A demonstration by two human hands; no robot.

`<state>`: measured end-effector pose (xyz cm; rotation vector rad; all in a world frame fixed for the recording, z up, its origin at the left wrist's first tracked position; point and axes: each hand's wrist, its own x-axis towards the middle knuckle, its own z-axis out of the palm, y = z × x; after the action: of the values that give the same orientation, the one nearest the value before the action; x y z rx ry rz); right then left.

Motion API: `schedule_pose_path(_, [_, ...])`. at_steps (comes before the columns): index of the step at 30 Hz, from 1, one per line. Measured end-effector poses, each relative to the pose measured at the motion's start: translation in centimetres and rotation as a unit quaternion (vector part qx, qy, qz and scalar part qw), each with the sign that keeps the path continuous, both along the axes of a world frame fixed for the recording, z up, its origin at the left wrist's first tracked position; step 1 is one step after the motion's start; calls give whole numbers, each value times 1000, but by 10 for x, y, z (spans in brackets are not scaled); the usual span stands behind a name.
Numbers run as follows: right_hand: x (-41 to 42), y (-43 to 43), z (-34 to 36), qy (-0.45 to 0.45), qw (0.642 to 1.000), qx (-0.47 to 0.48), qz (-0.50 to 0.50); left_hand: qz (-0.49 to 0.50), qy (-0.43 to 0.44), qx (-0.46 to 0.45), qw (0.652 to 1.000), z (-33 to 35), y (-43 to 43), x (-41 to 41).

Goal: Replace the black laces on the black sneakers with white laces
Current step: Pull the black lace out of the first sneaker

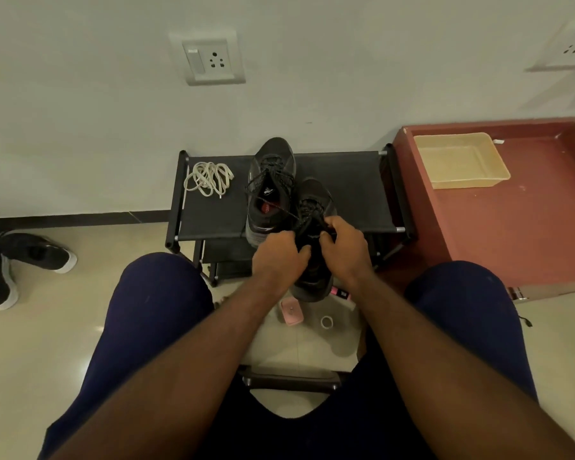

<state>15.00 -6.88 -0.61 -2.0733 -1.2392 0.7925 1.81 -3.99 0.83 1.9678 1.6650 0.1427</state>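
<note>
Left hand [279, 252]: grip curled round the near sneaker [312, 283], held at the front edge of the shoe rack [352, 194].
Right hand [344, 247]: grip pinched on that sneaker's black lace [307, 210], fingers bent.
Far sneaker [273, 180]: stands on the rack top, black-laced, beside the near one.
White laces [208, 179]: loose bundle on the rack's left end, well apart from both hands.

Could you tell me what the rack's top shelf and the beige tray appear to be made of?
Rack's top shelf: likely taut matte black fabric, slung between tubes with silvery ends. Beige tray: probably moulded plastic, smooth rim, faintly textured floor; not certain.
</note>
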Motion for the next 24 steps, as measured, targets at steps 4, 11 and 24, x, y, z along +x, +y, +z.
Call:
schedule_pose_path(4, [0,1,-6,44,999,6,-8,-18,-3,33,999,-3,12,5])
schedule_pose_path(11, [4,17,11,178,983,35,-8,-30,-39,58,997,-11,11,-1])
schedule_pose_path(24, [68,3,91,328,894,252,-171,-19,-90,51,994,-14,9,-2])
